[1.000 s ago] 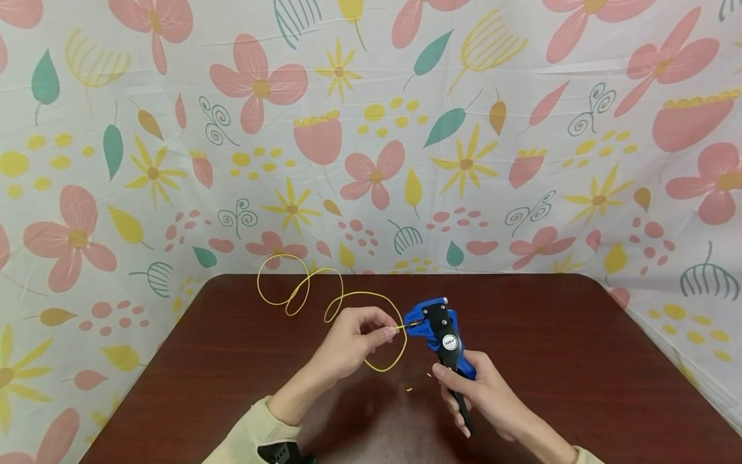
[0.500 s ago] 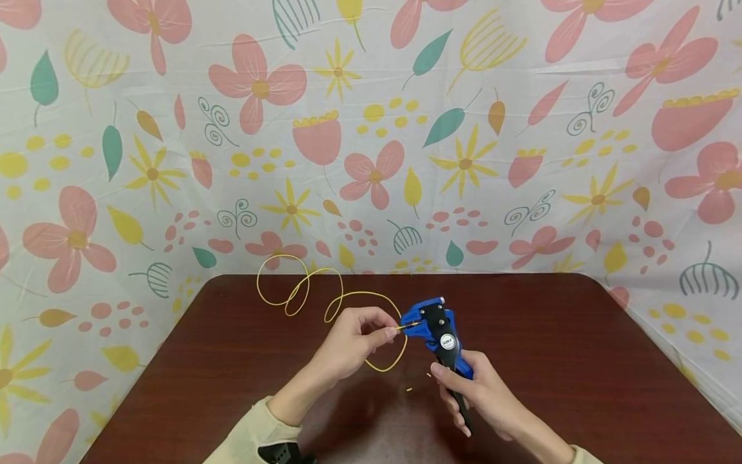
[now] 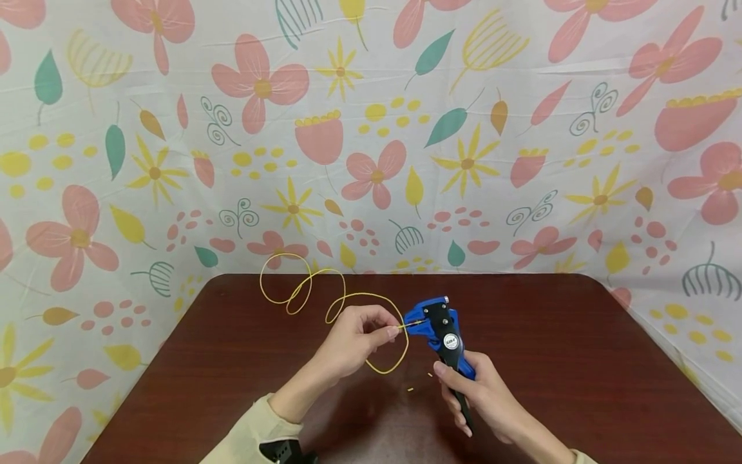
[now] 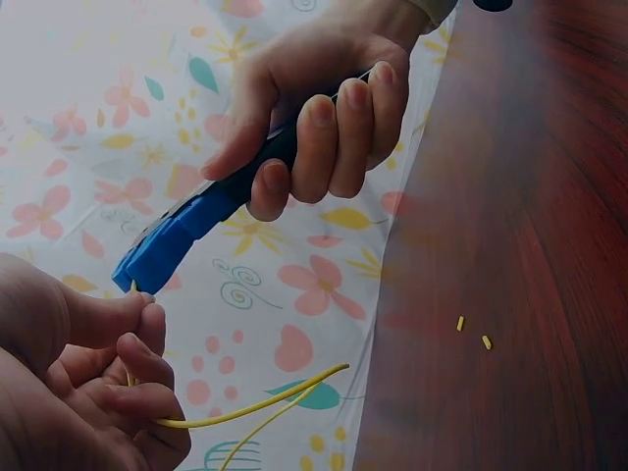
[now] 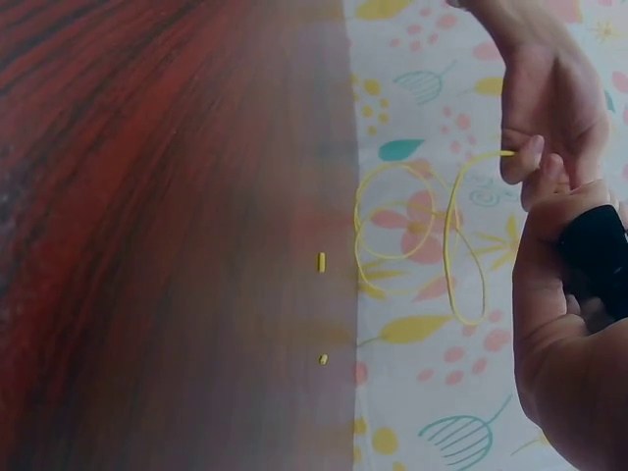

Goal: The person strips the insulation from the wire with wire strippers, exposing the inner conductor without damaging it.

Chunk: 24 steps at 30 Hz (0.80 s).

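Observation:
Between thumb and fingertips, my left hand [image 3: 356, 338] pinches a thin yellow wire [image 3: 384, 372] close to its end. That end reaches into the mouth of a blue and black wire stripper [image 3: 446, 332]. My right hand [image 3: 484, 393] grips the tool's handles, its fingers curled round them in the left wrist view. The rest of the wire loops behind my left hand toward the back of the table. In the right wrist view the black handle [image 5: 599, 255] shows in the right hand, while the tool's head is hidden.
Two short yellow bits of insulation [image 3: 410, 389] lie on the dark wooden table [image 3: 551, 335], below the stripper. A flower-patterned cloth [image 3: 371, 129] hangs behind the table's back edge. A dark watch [image 3: 284, 451] sits on the left wrist.
Almost nothing differs; the view shifts very slightly. Both hands, the wire and the stripper stay in nearly the same place.

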Each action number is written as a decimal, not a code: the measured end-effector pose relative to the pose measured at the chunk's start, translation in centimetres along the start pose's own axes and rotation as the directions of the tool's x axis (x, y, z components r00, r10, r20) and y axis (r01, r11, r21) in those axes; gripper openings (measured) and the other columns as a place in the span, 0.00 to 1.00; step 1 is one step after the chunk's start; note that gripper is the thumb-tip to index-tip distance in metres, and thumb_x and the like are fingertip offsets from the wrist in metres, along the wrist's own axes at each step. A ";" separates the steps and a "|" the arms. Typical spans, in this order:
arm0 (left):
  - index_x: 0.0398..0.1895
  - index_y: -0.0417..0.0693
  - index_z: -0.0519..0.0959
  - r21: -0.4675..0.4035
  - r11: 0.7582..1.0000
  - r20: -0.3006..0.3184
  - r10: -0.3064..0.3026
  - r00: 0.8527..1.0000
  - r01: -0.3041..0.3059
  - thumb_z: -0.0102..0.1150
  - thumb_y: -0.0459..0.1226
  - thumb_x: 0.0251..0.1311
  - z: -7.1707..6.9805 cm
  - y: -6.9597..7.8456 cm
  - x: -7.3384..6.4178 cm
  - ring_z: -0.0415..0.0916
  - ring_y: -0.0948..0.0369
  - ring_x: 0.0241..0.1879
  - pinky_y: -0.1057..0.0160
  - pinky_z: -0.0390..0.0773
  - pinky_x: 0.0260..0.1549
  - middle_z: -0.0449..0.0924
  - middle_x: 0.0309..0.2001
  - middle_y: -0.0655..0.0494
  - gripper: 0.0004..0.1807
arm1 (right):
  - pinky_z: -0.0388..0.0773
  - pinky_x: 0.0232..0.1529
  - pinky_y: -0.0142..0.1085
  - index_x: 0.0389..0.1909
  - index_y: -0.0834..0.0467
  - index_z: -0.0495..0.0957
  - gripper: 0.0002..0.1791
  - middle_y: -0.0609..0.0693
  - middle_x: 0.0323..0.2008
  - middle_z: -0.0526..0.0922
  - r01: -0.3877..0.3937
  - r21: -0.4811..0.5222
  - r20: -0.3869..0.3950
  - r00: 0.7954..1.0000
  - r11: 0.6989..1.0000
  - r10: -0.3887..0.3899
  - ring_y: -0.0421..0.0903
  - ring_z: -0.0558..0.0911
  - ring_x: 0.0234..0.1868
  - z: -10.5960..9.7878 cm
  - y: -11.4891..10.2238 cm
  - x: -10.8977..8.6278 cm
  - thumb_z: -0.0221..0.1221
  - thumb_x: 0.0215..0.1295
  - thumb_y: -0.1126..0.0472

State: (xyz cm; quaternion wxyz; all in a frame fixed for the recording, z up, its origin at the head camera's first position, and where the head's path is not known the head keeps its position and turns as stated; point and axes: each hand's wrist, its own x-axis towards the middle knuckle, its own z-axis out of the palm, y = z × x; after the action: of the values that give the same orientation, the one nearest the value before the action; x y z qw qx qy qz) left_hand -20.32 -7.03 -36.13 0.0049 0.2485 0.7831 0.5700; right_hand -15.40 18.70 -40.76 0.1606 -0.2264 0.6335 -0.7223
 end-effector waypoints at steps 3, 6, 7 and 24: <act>0.37 0.43 0.87 0.004 1.000 -0.021 -0.012 1.000 0.012 0.66 0.30 0.69 -0.2 -0.1 -0.1 0.75 0.58 0.28 0.65 0.75 0.29 0.83 0.31 0.50 0.03 | 0.77 0.12 0.40 0.38 0.69 0.69 0.15 0.51 0.19 0.72 0.003 0.020 -0.023 1.000 1.000 -0.002 0.42 0.76 0.14 -0.3 -0.2 -0.2 0.47 0.85 0.62; 0.35 0.44 0.87 -0.003 1.000 -0.042 -0.026 0.999 0.026 0.66 0.29 0.69 -0.4 -0.3 -0.2 0.74 0.60 0.28 0.66 0.74 0.28 0.83 0.31 0.51 0.04 | 0.76 0.11 0.38 0.35 0.69 0.66 0.17 0.50 0.18 0.72 -0.004 0.031 -0.064 0.998 1.000 0.006 0.43 0.75 0.13 -0.8 -0.4 -0.3 0.46 0.86 0.61; 0.35 0.43 0.87 -0.007 1.000 -0.041 -0.028 0.999 0.028 0.66 0.29 0.69 -0.5 -0.4 -0.3 0.74 0.61 0.27 0.66 0.74 0.28 0.83 0.30 0.51 0.04 | 0.76 0.12 0.38 0.35 0.69 0.66 0.17 0.50 0.18 0.72 -0.008 0.031 -0.071 0.997 0.999 0.011 0.43 0.75 0.13 -0.9 -0.5 -0.4 0.46 0.86 0.61; 0.38 0.43 0.87 -0.022 1.000 -0.007 -0.022 1.000 0.022 0.66 0.31 0.70 -0.3 -0.3 -0.2 0.75 0.60 0.29 0.65 0.76 0.29 0.84 0.32 0.50 0.03 | 0.83 0.24 0.61 0.48 0.71 0.72 0.12 0.56 0.27 0.80 -0.034 0.031 0.048 0.998 0.999 0.033 0.47 0.84 0.22 -0.4 -0.1 0.1 0.48 0.85 0.64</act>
State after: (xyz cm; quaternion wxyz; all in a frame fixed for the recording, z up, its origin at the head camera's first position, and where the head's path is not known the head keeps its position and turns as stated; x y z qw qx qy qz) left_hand -20.30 -7.44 -36.33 0.0110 0.2379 0.7794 0.5795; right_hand -15.68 19.03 -40.65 0.1913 -0.2303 0.6216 -0.7238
